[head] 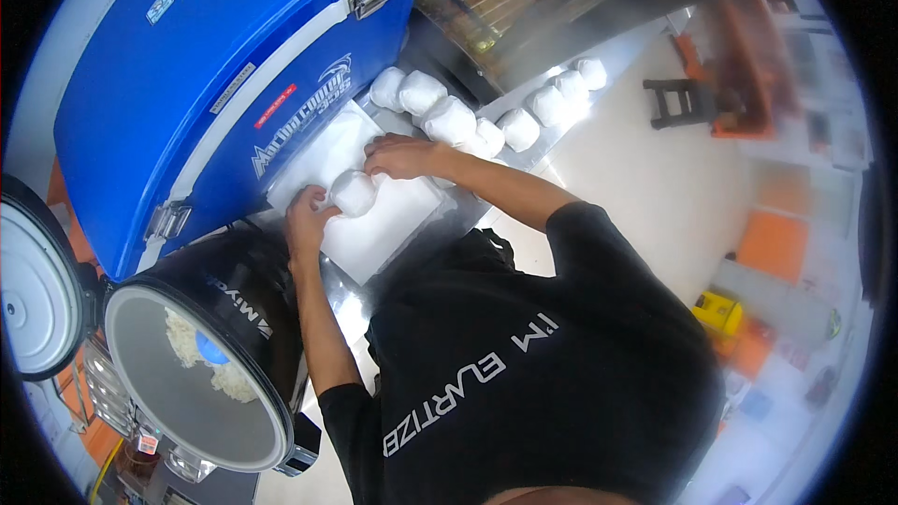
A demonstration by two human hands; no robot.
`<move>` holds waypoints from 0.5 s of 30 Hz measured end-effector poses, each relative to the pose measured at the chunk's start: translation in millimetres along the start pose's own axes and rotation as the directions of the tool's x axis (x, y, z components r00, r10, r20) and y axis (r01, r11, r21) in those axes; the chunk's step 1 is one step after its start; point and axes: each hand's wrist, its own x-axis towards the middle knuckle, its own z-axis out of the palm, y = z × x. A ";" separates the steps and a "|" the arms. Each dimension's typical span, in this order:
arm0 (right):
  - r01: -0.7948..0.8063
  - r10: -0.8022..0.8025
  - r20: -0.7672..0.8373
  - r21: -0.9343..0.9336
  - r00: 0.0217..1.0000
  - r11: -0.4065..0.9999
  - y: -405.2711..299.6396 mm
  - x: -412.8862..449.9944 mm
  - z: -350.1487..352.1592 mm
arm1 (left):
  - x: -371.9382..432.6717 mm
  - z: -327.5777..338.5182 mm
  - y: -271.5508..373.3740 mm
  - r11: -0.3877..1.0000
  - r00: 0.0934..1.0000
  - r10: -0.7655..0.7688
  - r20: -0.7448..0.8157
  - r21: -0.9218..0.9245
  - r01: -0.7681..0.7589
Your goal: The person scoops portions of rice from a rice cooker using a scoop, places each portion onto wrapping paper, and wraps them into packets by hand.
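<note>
A rounded bundle wrapped in white paper (353,193) rests on a stack of white paper sheets (382,231). To its left, my left hand (306,216) has its thumb against the bundle's lower side and its fingers curled near the paper. My right hand (396,156) is at the bundle's upper right, fingers bent down onto the paper; whether they pinch a paper edge cannot be told. Several more white wrapped bundles (450,120) lie in a cluster beyond my right hand, and others (549,105) sit farther along the metal counter.
A large blue cooler box (231,84) stands behind the paper. At the lower left is an open black rice cooker (203,372) with cooked rice (233,382) and a blue scoop-like item (210,347) inside. A dark stool (677,104) stands on the floor at the right.
</note>
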 end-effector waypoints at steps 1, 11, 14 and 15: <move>-0.004 0.004 0.001 0.002 1.000 1.000 -6.3 0.0 3.7 | -0.5 2.5 -0.7 0.999 0.999 -0.018 0.032 -0.048 0.019; -0.120 0.115 -0.036 -0.244 0.993 0.962 -23.6 16.3 6.5 | 18.4 -4.7 6.3 0.998 0.982 0.064 0.180 0.006 -0.067; -0.031 0.028 -0.056 -0.049 0.998 0.998 -23.2 1.0 13.7 | 1.2 4.9 6.8 0.975 0.974 0.208 0.094 -0.099 -0.199; -0.029 0.027 -0.056 -0.048 0.998 0.998 -30.7 -2.9 6.2 | -9.9 5.4 3.5 0.943 0.961 0.276 -0.003 -0.194 -0.272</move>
